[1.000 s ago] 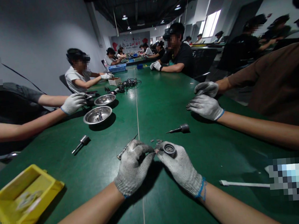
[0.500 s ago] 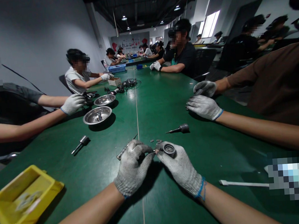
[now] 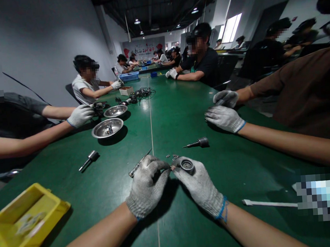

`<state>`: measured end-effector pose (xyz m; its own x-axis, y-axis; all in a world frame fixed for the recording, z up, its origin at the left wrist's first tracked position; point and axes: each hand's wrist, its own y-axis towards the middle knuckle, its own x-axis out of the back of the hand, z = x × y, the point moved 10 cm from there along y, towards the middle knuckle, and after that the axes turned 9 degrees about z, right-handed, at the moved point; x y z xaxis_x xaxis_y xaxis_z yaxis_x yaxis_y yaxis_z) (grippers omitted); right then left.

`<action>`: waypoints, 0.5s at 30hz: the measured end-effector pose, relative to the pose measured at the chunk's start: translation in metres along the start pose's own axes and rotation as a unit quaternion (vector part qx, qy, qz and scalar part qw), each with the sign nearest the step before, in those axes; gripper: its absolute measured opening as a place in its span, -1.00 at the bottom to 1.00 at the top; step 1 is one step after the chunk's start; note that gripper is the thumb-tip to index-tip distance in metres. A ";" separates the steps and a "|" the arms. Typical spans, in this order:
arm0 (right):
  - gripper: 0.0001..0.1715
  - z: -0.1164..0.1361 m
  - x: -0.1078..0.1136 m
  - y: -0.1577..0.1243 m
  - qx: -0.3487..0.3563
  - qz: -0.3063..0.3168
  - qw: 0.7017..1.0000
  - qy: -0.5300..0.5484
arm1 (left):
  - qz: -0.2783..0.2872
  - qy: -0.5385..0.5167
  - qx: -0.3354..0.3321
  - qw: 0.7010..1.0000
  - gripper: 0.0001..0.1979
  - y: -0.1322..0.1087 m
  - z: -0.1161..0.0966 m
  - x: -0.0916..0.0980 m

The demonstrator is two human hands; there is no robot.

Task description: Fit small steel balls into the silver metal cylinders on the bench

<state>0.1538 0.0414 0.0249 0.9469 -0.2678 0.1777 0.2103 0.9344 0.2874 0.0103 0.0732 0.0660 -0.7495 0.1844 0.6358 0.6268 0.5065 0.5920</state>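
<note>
My left hand (image 3: pixel 148 186), in a grey-white knit glove, is closed in a pinch; what sits between its fingertips is too small to make out. Those fingertips meet the thumb and finger of my right hand (image 3: pixel 199 183), gloved likewise, which is curled around a round cup-shaped metal part (image 3: pixel 187 166) with its hollow side up and small holes in its floor. Just beyond my fingertips lie several small metal rings (image 3: pixel 175 156). A thin metal tool (image 3: pixel 139 164) with a pointed tip rests beside my left hand. Further off is a cylindrical metal bit (image 3: pixel 202 142) with a slim pointed shaft.
On the green table (image 3: pixel 178 111), another cylindrical metal bit (image 3: pixel 92 156) lies left, near a yellow bin (image 3: pixel 54 201) holding small bags. Two steel bowls (image 3: pixel 98 134) stand beyond. Co-workers' gloved hands (image 3: pixel 225 117) rest at right. A white cable (image 3: pixel 269 203) lies front right.
My hands stay almost in place, fingertips still together. The small shiny piece seen between them earlier is now harder to see. Across the table, a co-worker's hand has lifted from the small box.
</note>
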 end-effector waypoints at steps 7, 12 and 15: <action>-0.80 0.004 -0.001 0.000 0.019 0.008 1.000 0.001 | -0.002 0.005 0.001 1.000 -0.92 0.000 0.000 0.002; -0.81 0.007 -0.001 0.000 0.024 0.012 1.000 0.002 | 0.002 0.017 0.004 1.000 -0.92 0.000 0.000 0.002; -0.82 0.007 -0.001 0.000 0.019 0.008 1.000 0.003 | -0.001 0.016 0.002 1.000 -0.93 0.002 0.001 0.002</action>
<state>0.1512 0.0399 0.0312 0.9515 -0.2512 0.1774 0.1855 0.9289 0.3207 0.0101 0.0751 0.0682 -0.7439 0.1570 0.6496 0.6241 0.5107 0.5913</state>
